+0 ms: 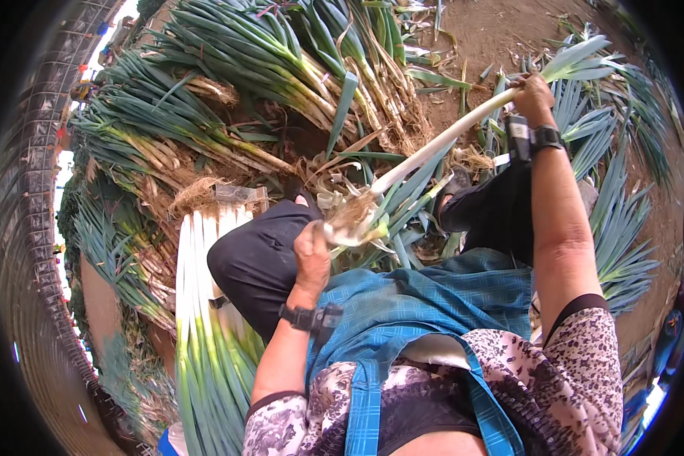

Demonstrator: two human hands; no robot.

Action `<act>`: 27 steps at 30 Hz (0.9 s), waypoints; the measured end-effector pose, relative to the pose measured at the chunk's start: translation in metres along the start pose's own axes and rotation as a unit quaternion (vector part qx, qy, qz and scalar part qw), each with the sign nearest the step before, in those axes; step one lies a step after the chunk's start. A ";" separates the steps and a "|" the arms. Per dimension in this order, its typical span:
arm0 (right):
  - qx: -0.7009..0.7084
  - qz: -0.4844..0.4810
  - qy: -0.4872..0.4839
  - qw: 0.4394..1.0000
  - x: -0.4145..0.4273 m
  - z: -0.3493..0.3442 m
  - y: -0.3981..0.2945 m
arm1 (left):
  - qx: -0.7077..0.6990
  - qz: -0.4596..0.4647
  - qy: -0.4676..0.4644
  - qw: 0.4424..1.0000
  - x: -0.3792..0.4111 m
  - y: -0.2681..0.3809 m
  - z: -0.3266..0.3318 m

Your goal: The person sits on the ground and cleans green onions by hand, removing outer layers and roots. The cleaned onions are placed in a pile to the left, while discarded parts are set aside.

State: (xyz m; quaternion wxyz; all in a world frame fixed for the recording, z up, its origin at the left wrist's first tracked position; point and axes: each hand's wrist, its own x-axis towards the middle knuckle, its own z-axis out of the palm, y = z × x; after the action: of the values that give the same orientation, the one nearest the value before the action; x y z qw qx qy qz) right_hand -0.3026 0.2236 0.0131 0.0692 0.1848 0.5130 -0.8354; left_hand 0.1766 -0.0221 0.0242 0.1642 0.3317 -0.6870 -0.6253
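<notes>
My right hand (533, 97) grips a large leek (450, 134) at the base of its green leaves. The white shank slants down to the left, and its root end lies over the pile of peelings between my feet. My left hand (312, 253) is raised above my left knee, beside the roots, with its fingers curled round a pale, blurred strip (347, 233), perhaps a peeled outer leaf. Cleaned leeks (196, 273) with white shanks lie side by side left of my knee, their roots at the far end.
Bundles of unpeeled leeks (245, 62) with soil on their roots are heaped in front and at the left. More leeks (595, 137) lie on bare earth (490, 28) at the right. Leaf scraps (399, 245) cover the ground between my feet. A curved, mesh-like wall (45, 171) stands far left.
</notes>
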 end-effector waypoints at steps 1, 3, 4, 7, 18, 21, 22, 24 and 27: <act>0.022 0.016 0.028 0.999 -0.013 0.012 -0.011 | 0.005 -0.040 -0.002 0.999 -0.007 -0.022 -0.024; 0.048 0.017 0.067 0.996 -0.007 0.005 -0.017 | 0.153 -0.023 -0.044 0.987 -0.004 0.007 -0.009; 0.023 -0.030 0.000 0.999 -0.003 -0.012 -0.014 | 0.225 -0.011 -0.067 0.972 0.000 0.017 0.001; -0.097 -0.119 -0.083 0.985 -0.015 -0.016 0.005 | 0.285 0.228 -0.012 0.931 0.029 0.026 0.029; 0.025 -0.172 -0.088 0.981 0.007 -0.055 -0.030 | 0.406 0.003 -0.280 0.870 0.015 0.019 -0.002; -0.197 -0.300 0.020 0.933 0.125 -0.173 -0.103 | 0.430 0.013 -0.232 0.872 0.025 0.034 -0.008; -0.366 -0.379 0.061 0.848 0.161 -0.216 -0.139 | 0.440 0.038 -0.221 0.870 0.035 0.032 -0.010; -0.611 -0.532 0.129 0.572 0.201 -0.250 -0.188 | 0.444 0.040 -0.264 0.855 0.057 0.026 -0.010; -0.536 -0.301 -0.144 0.776 0.209 -0.136 -0.111 | 0.464 0.155 -0.236 0.839 0.080 0.026 -0.006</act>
State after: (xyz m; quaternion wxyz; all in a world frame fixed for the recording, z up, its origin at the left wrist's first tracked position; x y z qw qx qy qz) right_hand -0.4966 0.4107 -0.0295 -0.0247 -0.1680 0.8913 -0.4203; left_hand 0.1157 -0.0801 0.0355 -0.0814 0.1002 -0.9573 -0.2587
